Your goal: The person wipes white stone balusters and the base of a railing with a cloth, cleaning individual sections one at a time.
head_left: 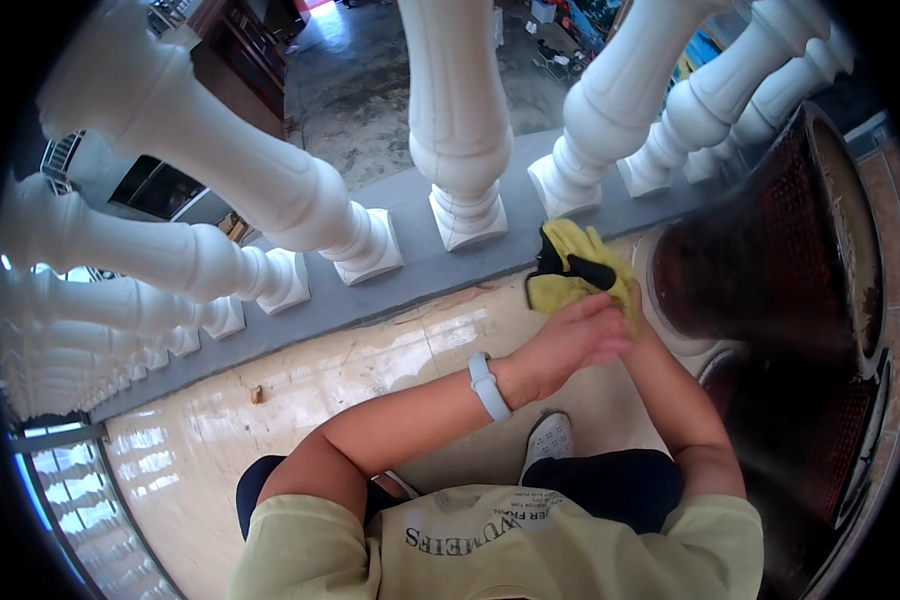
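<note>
My left hand (pixel 581 337), with a pale blue band (pixel 489 386) round its wrist, is slightly blurred, fingers extended and nothing seen in it. Its fingertips reach the lower edge of a bunched yellow and black cloth item (pixel 570 292), glove-like in shape. That item covers most of my right hand (pixel 624 289), so whether the hand wears or grips it cannot be told. Both hands are over the tiled floor, near the foot of a white baluster (pixel 570 176).
White balusters (pixel 457 120) stand along a grey ledge (pixel 412 262). Large dark red glazed vessels (pixel 750 255) lie close on the right. A small brown scrap (pixel 256 394) is on the glossy tiles. Beyond the railing a concrete floor (pixel 352 97) shows lower down.
</note>
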`<state>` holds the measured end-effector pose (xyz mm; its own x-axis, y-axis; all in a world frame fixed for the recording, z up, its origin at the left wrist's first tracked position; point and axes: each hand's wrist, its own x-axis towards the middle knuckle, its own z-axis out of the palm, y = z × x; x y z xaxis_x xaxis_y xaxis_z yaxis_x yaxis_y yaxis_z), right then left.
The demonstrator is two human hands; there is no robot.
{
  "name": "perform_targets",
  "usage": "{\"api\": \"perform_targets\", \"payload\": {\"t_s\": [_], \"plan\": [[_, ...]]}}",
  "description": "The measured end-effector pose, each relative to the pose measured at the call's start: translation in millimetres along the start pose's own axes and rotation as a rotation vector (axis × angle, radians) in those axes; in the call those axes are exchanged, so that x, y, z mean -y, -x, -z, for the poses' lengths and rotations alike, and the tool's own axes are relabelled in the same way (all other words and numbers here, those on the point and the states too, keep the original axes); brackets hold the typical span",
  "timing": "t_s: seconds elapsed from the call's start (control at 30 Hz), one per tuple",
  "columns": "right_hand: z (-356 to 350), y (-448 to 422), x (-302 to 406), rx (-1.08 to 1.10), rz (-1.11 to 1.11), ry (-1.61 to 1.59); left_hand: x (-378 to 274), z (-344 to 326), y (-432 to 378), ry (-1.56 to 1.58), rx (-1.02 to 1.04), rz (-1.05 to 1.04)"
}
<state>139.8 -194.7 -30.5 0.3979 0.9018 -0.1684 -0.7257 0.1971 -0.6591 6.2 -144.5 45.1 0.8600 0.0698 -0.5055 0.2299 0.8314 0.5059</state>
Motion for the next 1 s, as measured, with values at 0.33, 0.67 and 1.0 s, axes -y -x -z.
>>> {"api": "perform_targets", "payload": {"t_s": [0.33, 0.67, 1.0], "plan": [[126, -49, 81, -0.435, 0.189, 0.129, -4, 39, -12, -0.194, -0.091, 0.098], [84, -171, 115, -0.399, 0.166, 0.388, -4, 92, 5, -0.063, -0.345, 0.098], [65, -145, 43, -0.749, 0.174, 0.252, 2, 116, 16, -0.079, -0.385, 0.078]]}}
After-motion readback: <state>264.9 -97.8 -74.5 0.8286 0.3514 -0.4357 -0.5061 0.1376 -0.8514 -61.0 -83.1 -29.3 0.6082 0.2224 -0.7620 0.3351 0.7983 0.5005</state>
